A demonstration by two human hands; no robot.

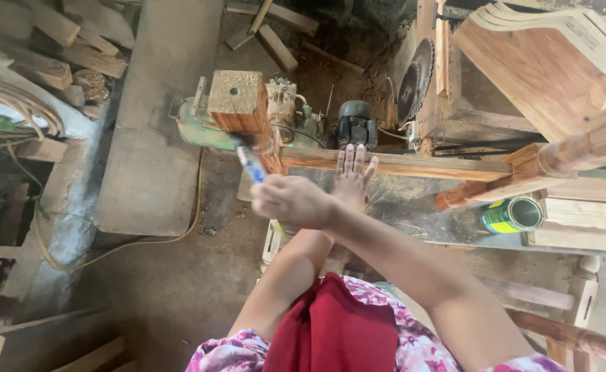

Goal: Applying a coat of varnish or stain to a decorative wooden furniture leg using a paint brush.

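My right hand [290,200] reaches across to the left and grips a small brush with a blue handle [250,162]. The brush tip touches the reddish-brown square wooden post [237,102] of a furniture frame. My left hand [352,173] lies flat, fingers apart, on the frame's horizontal rail [420,165], passing under my right forearm. A turned wooden leg [565,157] of the same frame slants up to the right. An open green and yellow tin can [513,215] lies on its side just below that leg.
A green machine [196,124] and a dark motor [357,125] sit behind the post. A circular saw blade [413,79] and stacked curved wooden parts [551,62] stand at upper right. Scrap wood [62,41] lies upper left, and a cable [110,251] snakes across the dirt floor.
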